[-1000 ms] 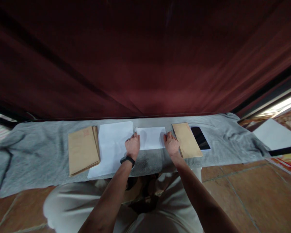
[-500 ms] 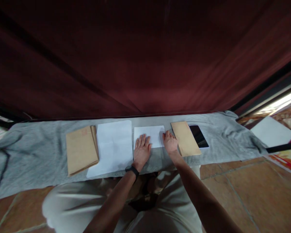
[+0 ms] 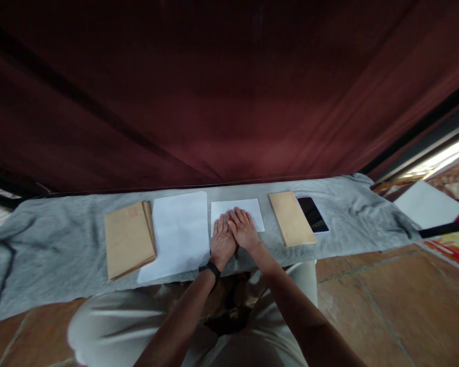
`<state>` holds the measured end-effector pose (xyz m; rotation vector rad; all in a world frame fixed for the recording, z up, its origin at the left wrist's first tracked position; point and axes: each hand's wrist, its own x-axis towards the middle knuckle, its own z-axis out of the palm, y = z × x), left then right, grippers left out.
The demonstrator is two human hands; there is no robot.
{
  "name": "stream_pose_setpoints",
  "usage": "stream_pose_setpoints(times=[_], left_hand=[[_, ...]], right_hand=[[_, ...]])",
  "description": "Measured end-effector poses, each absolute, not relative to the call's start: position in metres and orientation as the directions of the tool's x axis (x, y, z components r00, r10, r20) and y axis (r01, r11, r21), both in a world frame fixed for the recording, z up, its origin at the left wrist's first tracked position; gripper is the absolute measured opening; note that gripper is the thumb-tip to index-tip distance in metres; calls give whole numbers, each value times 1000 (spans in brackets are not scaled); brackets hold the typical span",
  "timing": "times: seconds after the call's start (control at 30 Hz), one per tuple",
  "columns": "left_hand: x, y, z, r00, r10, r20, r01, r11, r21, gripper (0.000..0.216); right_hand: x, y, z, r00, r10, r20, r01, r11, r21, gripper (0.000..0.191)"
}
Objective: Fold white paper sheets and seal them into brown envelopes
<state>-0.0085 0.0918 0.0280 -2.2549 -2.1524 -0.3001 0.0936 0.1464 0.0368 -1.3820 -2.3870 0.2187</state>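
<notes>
Left hand [image 3: 222, 240] and right hand [image 3: 245, 230] flat on paper [image 3: 222, 206], grips wide, empty; uneven pressure may slide it toward 3 o'clock envelope [image 3: 291, 218].

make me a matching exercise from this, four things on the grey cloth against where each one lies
1 phone
2 stack of brown envelopes
3 folded white paper
4 large white sheet

A under the left hand and right hand
B leftmost in the row
C just right of the single brown envelope
D between the envelope stack and the folded paper

Pairs: 1-C, 2-B, 3-A, 4-D
</notes>
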Motion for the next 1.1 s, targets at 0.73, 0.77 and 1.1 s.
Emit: stream_pose_setpoints(times=[0.73, 0.77, 1.1], left_hand=[[5, 141, 31, -28, 990, 138, 982, 1, 189, 55], [3, 145, 31, -46, 989, 139, 982, 19, 189, 56], [-26, 152, 38, -134, 982, 136, 985, 117, 125, 56]], right_hand=[[156, 159, 16, -377, 882, 281, 889, 430, -156, 54], [156, 160, 16, -376, 883, 280, 890, 429, -157, 54], [155, 160, 16, -371, 885, 282, 888, 427, -173, 54]])
